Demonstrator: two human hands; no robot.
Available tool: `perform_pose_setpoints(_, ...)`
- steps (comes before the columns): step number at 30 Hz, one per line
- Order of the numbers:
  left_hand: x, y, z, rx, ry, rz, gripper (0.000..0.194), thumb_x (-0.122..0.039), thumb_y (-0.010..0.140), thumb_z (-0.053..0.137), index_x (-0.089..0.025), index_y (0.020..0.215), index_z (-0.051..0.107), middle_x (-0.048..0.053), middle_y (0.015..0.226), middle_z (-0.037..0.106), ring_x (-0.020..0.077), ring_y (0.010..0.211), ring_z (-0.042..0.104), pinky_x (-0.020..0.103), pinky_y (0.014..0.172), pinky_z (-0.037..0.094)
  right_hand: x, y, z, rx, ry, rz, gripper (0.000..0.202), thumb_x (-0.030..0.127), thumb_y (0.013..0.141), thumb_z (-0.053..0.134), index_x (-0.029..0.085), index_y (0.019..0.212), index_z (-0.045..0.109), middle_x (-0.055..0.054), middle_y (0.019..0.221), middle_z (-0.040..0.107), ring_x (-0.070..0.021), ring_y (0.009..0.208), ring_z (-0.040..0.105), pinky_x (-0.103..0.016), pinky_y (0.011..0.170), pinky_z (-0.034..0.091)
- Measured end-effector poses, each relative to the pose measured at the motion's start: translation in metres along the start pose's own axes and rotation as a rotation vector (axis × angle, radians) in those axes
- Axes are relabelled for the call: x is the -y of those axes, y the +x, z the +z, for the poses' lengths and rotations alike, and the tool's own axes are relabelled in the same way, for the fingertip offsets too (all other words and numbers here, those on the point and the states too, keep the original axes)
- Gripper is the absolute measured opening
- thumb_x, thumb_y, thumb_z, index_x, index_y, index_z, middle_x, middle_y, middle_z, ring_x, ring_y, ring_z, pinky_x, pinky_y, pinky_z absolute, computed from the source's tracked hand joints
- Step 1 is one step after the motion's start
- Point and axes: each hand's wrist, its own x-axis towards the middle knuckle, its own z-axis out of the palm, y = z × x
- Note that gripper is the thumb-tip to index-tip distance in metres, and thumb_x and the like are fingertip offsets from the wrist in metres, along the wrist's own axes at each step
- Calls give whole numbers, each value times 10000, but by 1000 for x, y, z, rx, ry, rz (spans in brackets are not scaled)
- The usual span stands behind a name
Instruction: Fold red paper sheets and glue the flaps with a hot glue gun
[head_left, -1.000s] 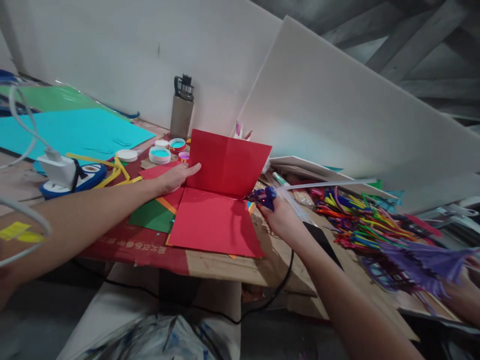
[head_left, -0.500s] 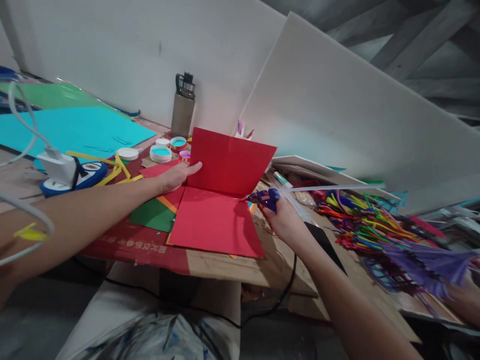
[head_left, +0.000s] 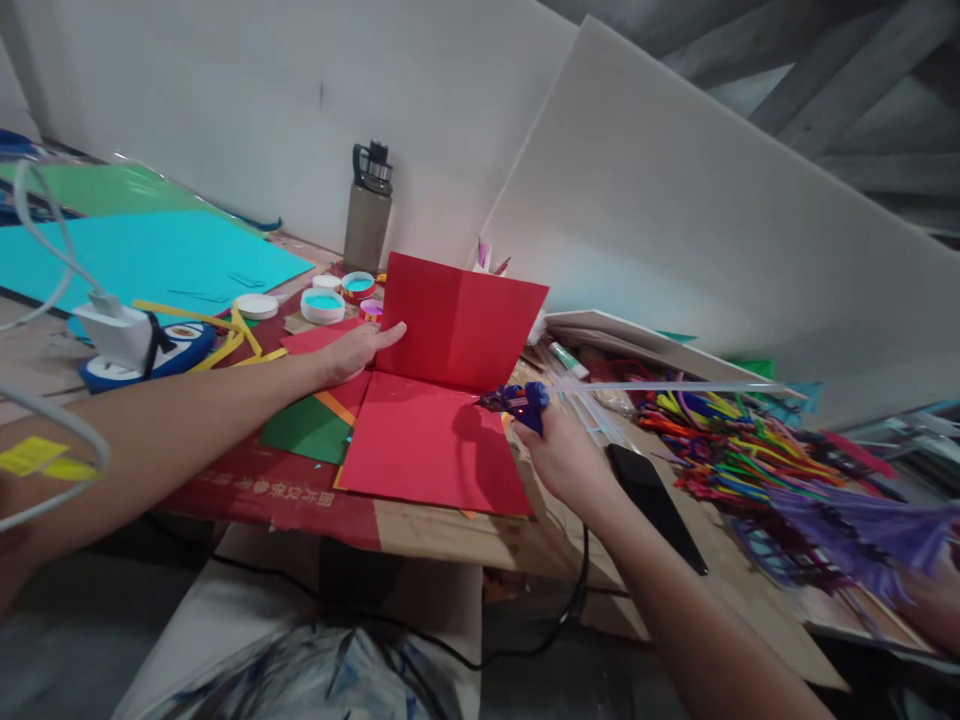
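A red card [head_left: 439, 440] lies with one panel flat on the table and its back panel raised upright. My left hand [head_left: 358, 352] grips the left edge of the raised panel, thumb in front. In my right hand [head_left: 559, 435] is a blue glue gun [head_left: 525, 400], a long clear glue stick [head_left: 675, 386] sticking out behind it. The nozzle is over the flat panel, near the right part of the fold; whether it touches is hard to tell. Green paper [head_left: 304, 430] shows beside the card at the left.
Behind stands a bottle [head_left: 367, 210], near small tubs of blue clay [head_left: 322, 306]. A blue sheet [head_left: 150, 255] and a charger [head_left: 116, 335] are at left. At right are a black phone [head_left: 656, 505], coloured pipe cleaners [head_left: 735, 440] and another person's hand [head_left: 930, 590].
My right hand and the glue gun have shifted slightly left along the card's fold. The phone is now less covered by my right forearm. My left hand holds its place.
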Motion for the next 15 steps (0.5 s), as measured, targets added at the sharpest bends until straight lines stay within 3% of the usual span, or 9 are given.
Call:
perform_pose_setpoints(7,-5,-3,2,95,-27,-44,456,-507,750,648,-182,1069,676,91,1126,691,302,1144,579,447,1015,439,28,13,17,31,45,-10,292,264,852,512,142,1110,569,-160,1036,660,-274,986,609,-346,800,431)
perform_pose_setpoints(15,1,1,-3,96,-23,-63,432,-522,768,622,-198,1047,686,94,1143,683,322,1138,580,465,981,467,18,13,4,23,28,-15,278,290,855,528,153,1091,588,-146,1008,669,-255,1002,598,-339,821,422)
